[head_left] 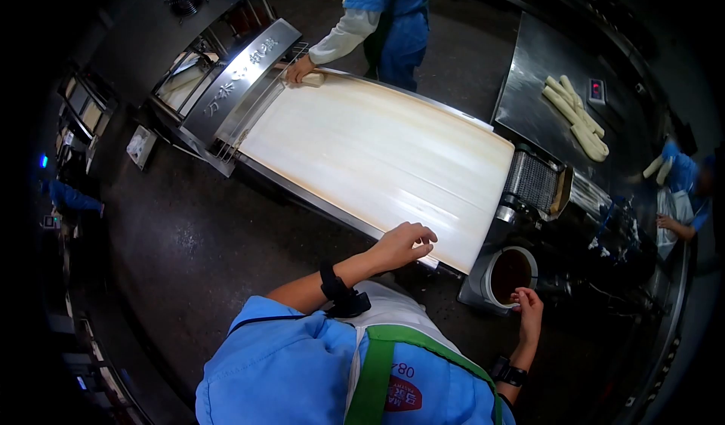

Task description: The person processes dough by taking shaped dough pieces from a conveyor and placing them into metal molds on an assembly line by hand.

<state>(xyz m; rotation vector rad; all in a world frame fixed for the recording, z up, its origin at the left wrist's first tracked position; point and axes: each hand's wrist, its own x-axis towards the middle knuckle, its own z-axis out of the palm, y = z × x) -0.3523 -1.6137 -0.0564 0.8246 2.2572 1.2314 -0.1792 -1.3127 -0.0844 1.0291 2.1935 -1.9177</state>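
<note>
My left hand hovers over the near edge of a wide white conveyor belt, its fingers loosely bent and apart, holding nothing I can see. Beside the rim of a white bucket with dark brown liquid inside, my right hand is raised with its fingers loosely curled and a gap to the thumb. Nothing shows in it. The bucket stands at the belt's right end. At the far left end of the belt, a co-worker's hand touches a pale dough piece.
A steel machine housing spans the belt's left end. Past its right end sits a metal mesh conveyor. Several long dough strips lie by a scale on a steel table. Another person is at far right.
</note>
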